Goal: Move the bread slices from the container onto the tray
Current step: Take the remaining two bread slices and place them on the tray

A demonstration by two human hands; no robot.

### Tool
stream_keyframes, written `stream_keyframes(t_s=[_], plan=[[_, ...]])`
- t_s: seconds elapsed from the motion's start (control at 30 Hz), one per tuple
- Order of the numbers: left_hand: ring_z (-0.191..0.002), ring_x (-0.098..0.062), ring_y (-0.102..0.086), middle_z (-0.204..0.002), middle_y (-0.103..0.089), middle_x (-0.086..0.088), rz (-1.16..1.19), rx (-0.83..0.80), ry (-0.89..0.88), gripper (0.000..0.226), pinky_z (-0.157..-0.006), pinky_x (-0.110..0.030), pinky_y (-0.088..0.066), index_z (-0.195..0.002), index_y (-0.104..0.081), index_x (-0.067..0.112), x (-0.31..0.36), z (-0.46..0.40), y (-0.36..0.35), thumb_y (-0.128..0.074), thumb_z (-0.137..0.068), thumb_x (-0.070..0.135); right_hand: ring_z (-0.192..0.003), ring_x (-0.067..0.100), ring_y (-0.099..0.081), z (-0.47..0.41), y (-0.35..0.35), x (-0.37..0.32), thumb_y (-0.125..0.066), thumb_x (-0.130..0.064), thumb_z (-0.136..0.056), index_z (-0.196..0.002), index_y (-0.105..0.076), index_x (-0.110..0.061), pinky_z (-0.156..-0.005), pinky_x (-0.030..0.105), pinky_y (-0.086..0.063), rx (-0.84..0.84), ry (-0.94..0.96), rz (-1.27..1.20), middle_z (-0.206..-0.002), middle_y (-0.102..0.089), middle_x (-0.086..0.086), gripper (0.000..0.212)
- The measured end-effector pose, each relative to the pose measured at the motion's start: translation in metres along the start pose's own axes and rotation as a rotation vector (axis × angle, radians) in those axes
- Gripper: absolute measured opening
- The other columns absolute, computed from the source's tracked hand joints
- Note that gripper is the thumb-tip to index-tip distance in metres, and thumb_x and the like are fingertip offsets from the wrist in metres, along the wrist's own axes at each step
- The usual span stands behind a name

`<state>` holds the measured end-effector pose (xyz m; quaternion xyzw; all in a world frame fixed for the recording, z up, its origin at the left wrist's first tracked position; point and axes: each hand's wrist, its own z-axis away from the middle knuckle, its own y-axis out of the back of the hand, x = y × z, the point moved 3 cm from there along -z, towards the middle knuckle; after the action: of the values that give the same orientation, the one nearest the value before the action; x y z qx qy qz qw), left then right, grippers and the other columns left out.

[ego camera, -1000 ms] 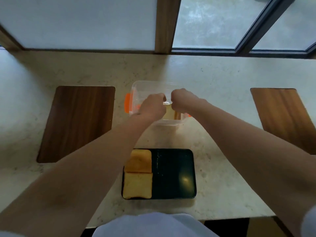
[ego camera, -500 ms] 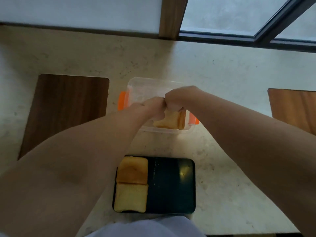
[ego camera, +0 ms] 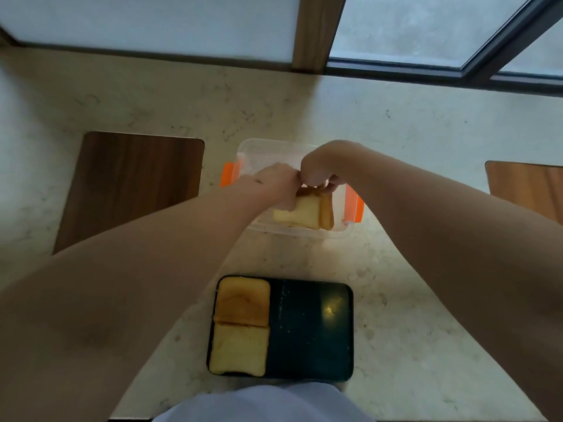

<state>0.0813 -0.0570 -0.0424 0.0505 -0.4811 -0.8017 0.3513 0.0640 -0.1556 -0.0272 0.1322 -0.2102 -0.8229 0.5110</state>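
Observation:
A clear plastic container [ego camera: 259,150] with orange clips stands mid-counter. Inside it, upright bread slices [ego camera: 304,211] lean against its near right end. My left hand [ego camera: 274,184] and my right hand [ego camera: 320,166] meet over the container, fingers pinched on the top edges of the slices; the left grips the front pale slice, the right a browner slice behind it. Nearer to me lies a black tray [ego camera: 310,330] with two bread slices flat on its left half, a browner slice [ego camera: 242,301] at the far end and a paler slice [ego camera: 239,348] at the near end.
Dark wooden boards are set into the pale stone counter, one at the left [ego camera: 134,187] and another at the right edge [ego camera: 527,190]. A window with a wooden post [ego camera: 313,32] runs along the far side. The counter's near edge is just below the tray.
Both hands have lifted slightly with the slices, which now show more above the container's near wall. The camera has tilted down and closer.

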Motion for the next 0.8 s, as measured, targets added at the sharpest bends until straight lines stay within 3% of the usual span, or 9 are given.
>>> stream_keyframes(t_s=[0.1, 0.27, 0.33, 0.47, 0.53, 0.63, 0.7, 0.73, 0.8], plan=[[-0.065, -0.022, -0.056, -0.080, -0.056, -0.005, -0.107, -0.083, 0.015, 0.024, -0.058, -0.033, -0.050, -0.100, -0.061, 0.014, 0.002, 0.013, 0.007, -0.049, -0.080, 0.006, -0.060, 0.020, -0.055, 0.004, -0.006, -0.001, -0.043, -0.005, -0.098, -0.086, -0.060, -0.006, -0.041, 0.021, -0.043, -0.014, 0.022, -0.006, -0.088, -0.055, 0.011, 0.021], [-0.061, -0.018, -0.051, -0.077, -0.052, -0.003, -0.311, -0.086, 0.047, 0.014, -0.046, -0.029, -0.035, -0.094, -0.057, 0.013, 0.009, 0.040, 0.024, -0.051, -0.085, 0.004, -0.081, 0.026, -0.060, 0.007, -0.015, -0.004, -0.062, -0.018, -0.091, -0.079, -0.061, -0.007, -0.084, 0.033, -0.051, 0.110, 0.029, 0.240, -0.085, -0.059, 0.007, 0.016], [-0.057, -0.016, -0.047, -0.073, -0.050, -0.001, -0.396, -0.052, 0.061, 0.010, -0.044, -0.029, -0.032, -0.089, -0.058, 0.015, 0.013, 0.058, 0.034, -0.054, -0.086, 0.006, -0.103, 0.032, -0.064, 0.009, -0.018, -0.008, -0.071, -0.034, -0.090, -0.093, -0.063, -0.009, -0.096, 0.043, -0.051, 0.157, 0.038, 0.355, -0.095, -0.061, 0.006, 0.026], [-0.057, -0.014, -0.048, -0.071, -0.050, 0.003, -0.350, 0.164, 0.095, 0.011, -0.048, -0.028, -0.034, -0.089, -0.061, 0.018, 0.024, 0.099, 0.054, -0.053, -0.087, 0.011, -0.103, 0.030, -0.063, 0.021, -0.019, -0.003, -0.074, -0.036, -0.088, -0.120, -0.065, -0.011, -0.084, 0.040, -0.051, 0.316, 0.159, 0.300, -0.105, -0.062, 0.007, 0.041], [-0.059, -0.015, -0.053, -0.071, -0.053, 0.002, -0.130, 0.329, 0.097, 0.012, -0.051, -0.029, -0.039, -0.095, -0.060, 0.018, 0.025, 0.128, 0.058, -0.053, -0.087, 0.014, -0.100, 0.030, -0.066, 0.037, -0.019, 0.004, -0.070, -0.029, -0.087, -0.111, -0.067, -0.013, -0.076, 0.037, -0.051, 0.416, 0.182, 0.204, -0.104, -0.067, 0.006, 0.029], [-0.048, -0.008, -0.051, -0.067, -0.055, 0.001, 0.381, 0.442, 0.069, 0.008, -0.043, -0.023, -0.039, -0.097, -0.054, 0.015, 0.019, 0.172, 0.047, -0.053, -0.089, 0.015, -0.082, 0.025, -0.068, 0.069, -0.023, 0.030, -0.059, -0.026, -0.084, -0.085, -0.062, -0.014, -0.058, 0.031, -0.048, 0.551, 0.173, -0.125, -0.080, -0.063, 0.003, 0.012], [-0.054, -0.005, -0.060, -0.078, -0.063, 0.001, 0.764, 0.411, 0.111, 0.011, -0.046, -0.014, -0.047, -0.101, -0.058, 0.019, 0.015, 0.193, 0.024, -0.060, -0.091, 0.019, -0.063, 0.013, -0.062, 0.095, -0.042, 0.062, -0.063, -0.028, -0.084, -0.087, -0.060, -0.019, -0.050, 0.025, -0.043, 0.569, 0.198, -0.631, -0.075, -0.061, -0.001, 0.010], [-0.067, -0.002, -0.066, -0.089, -0.068, 0.001, 0.978, 0.357, 0.142, 0.019, -0.056, -0.015, -0.055, -0.108, -0.059, 0.022, 0.014, 0.200, 0.009, -0.066, -0.090, 0.022, -0.054, 0.009, -0.057, 0.109, -0.059, 0.076, -0.065, -0.027, -0.083, -0.088, -0.059, -0.019, -0.047, 0.022, -0.040, 0.529, 0.237, -0.943, -0.073, -0.058, -0.002, 0.011], [-0.095, -0.011, -0.072, -0.114, -0.072, -0.005, 1.545, 0.154, 0.180, 0.042, -0.079, -0.032, -0.061, -0.122, -0.058, 0.020, 0.013, 0.209, -0.026, -0.073, -0.083, 0.021, -0.049, 0.008, -0.048, 0.136, -0.106, 0.091, -0.069, -0.023, -0.080, -0.095, -0.059, -0.016, -0.043, 0.020, -0.034, 0.373, 0.377, -1.505, -0.072, -0.054, -0.001, 0.019]])
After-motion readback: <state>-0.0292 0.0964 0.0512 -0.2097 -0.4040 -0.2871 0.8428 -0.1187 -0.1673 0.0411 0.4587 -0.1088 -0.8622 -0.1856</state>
